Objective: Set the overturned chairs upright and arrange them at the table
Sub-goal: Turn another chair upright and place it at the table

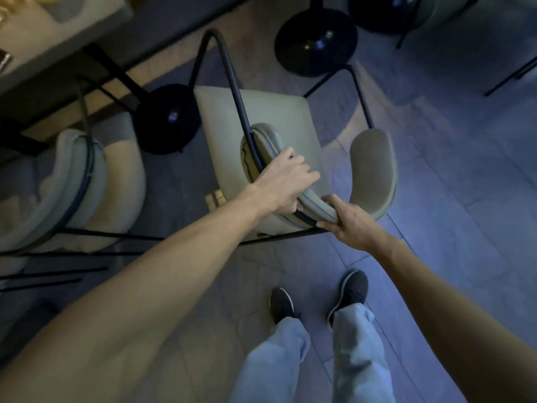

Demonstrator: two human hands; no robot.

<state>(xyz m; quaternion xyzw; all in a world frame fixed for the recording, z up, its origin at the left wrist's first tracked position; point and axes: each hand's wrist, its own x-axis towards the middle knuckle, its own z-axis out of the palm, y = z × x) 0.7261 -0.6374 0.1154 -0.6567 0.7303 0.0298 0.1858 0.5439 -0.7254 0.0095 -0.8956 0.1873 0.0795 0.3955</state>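
A pale grey padded chair (270, 120) with a thin black metal frame stands in the middle of the view, its curved backrest toward me. My left hand (283, 181) grips the left part of the backrest rim. My right hand (347, 221) holds the rim's near curve just to the right. The chair's seat faces up. The table (55, 33) shows at the top left, and its black round bases (167, 117) (315, 42) stand on the floor beyond the chair.
A second grey chair (78, 175) stands upright at the left, by the table. Another chair's black legs (511, 71) show at the top right. My two dark shoes (319, 298) stand on the tiled floor behind the held chair.
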